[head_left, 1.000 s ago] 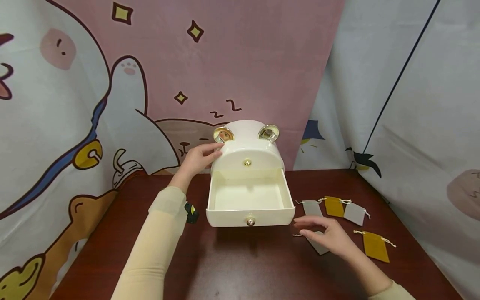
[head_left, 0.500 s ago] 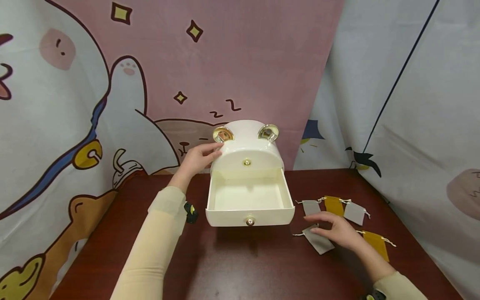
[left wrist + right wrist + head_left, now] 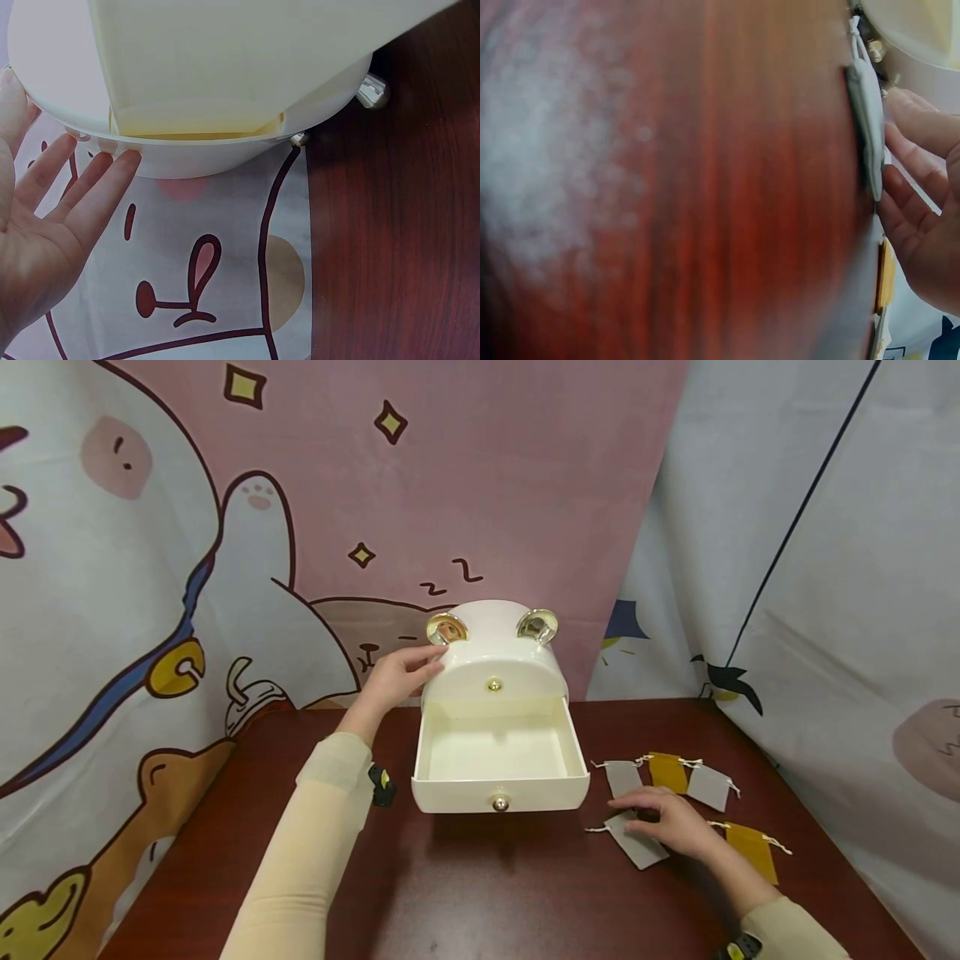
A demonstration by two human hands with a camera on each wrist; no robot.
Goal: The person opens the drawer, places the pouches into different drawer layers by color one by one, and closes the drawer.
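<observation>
A glossy cream drawer box (image 3: 491,635) with gold round ears stands at the table's back, its lower drawer (image 3: 453,796) pulled out and bare inside. My left hand (image 3: 397,681) rests its fingertips on the box's left side, the fingers fairly straight in the left wrist view. Over on the right, my right hand (image 3: 671,822) hovers low above a grey drawstring pouch (image 3: 637,850), thumb and fingers loosely spread. In the right wrist view this pouch (image 3: 865,120) lies flat on the table, with the fingertips right beside it.
Behind the right hand lie a grey pouch (image 3: 622,774), a mustard pouch (image 3: 666,772) and a pale grey pouch (image 3: 708,788). Another mustard pouch (image 3: 753,853) lies to their front right, partly behind the wrist. A cartoon-printed curtain (image 3: 525,485) hangs behind the dark wooden table (image 3: 465,902).
My right hand has moved rightward from the drawer's front corner to over the near grey pouch, uncovering much of it. Left hand, box and drawer have stayed put.
</observation>
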